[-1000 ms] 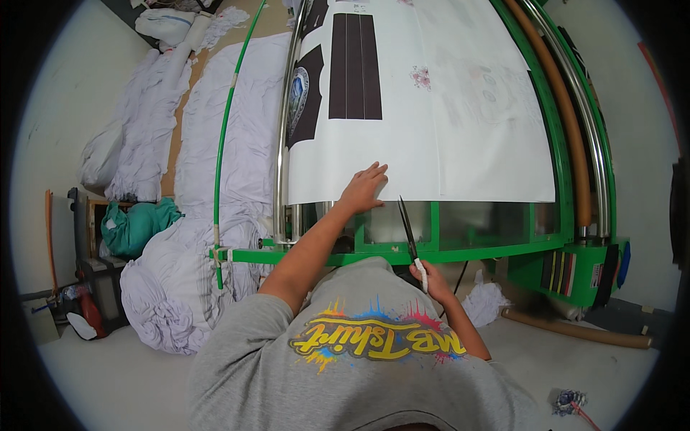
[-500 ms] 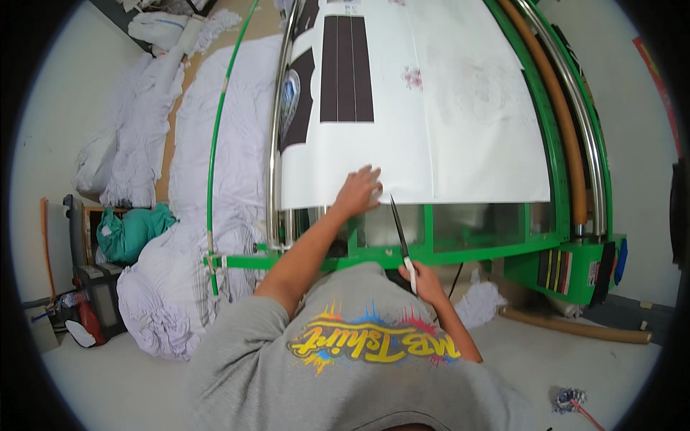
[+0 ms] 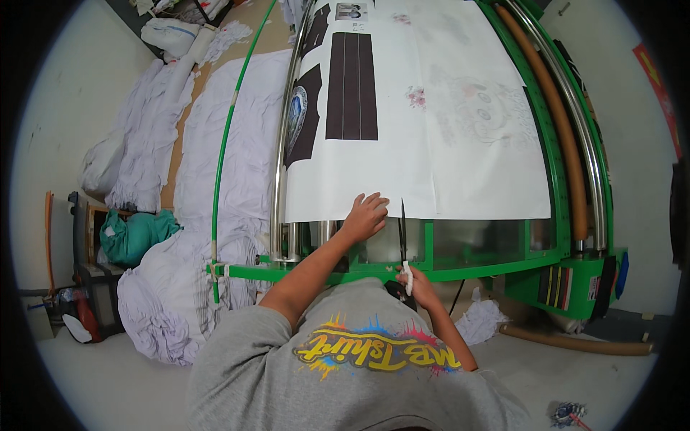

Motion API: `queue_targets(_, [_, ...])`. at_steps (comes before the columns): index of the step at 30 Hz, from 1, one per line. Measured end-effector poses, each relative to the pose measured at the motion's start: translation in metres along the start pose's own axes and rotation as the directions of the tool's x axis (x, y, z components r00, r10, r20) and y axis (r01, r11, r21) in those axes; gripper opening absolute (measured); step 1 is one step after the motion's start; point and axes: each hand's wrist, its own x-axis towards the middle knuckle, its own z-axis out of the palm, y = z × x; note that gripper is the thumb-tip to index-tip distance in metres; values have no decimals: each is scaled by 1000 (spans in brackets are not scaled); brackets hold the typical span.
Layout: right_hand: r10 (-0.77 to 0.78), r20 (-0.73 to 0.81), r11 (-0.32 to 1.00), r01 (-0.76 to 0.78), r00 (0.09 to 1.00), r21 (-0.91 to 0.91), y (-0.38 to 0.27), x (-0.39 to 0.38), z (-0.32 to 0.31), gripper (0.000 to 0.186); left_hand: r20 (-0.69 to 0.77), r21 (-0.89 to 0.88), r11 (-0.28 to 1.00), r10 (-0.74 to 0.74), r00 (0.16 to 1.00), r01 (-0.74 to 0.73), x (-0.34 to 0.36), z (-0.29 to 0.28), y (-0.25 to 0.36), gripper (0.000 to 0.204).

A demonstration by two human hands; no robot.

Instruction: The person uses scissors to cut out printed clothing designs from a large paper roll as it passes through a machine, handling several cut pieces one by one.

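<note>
A large white paper sheet with dark printed panels and faint pink flower prints lies over a green-framed machine. My left hand rests at the sheet's near edge, fingers stretched out, gripping nothing. To its right, my right hand is closed round the white handles of a pair of scissors. Their long dark blades point away from me, and the tips reach past the sheet's near edge. Whether the paper sits between the blades cannot be made out.
A green machine frame runs across in front of me. At right are a brown roller and a metal one. White fabric is heaped at left, beside a green bundle. A cardboard tube lies on the floor.
The scissors have turned more upright and their tips have moved farther over the sheet's edge. My left hand stays near that edge. The whole view has shifted slightly.
</note>
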Motion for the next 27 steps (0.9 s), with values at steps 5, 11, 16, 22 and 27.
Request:
queue_targets(5, [-31, -114, 987, 13, 993, -159, -26, 7, 25, 62, -64, 7, 1000, -13, 998, 14, -3, 4, 10, 26])
queue_targets(11, [-88, -94, 993, 81, 992, -83, -5, 31, 25, 56, -110, -67, 996, -70, 991, 63, 2, 4, 19, 35])
queue_targets(16, [-27, -71, 996, 32, 997, 80, -20, 27, 35, 43, -159, -70, 996, -73, 985, 63, 11, 14, 19, 34])
queue_targets(22, [-39, -117, 999, 37, 992, -14, -21, 32, 29, 43, -148, -95, 991, -105, 983, 92, 17, 18, 24, 26])
queue_targets(27, [-52, -150, 998, 48, 987, -28, -20, 31, 25, 48, -164, -124, 985, -137, 977, 117, 23, 27, 27, 22])
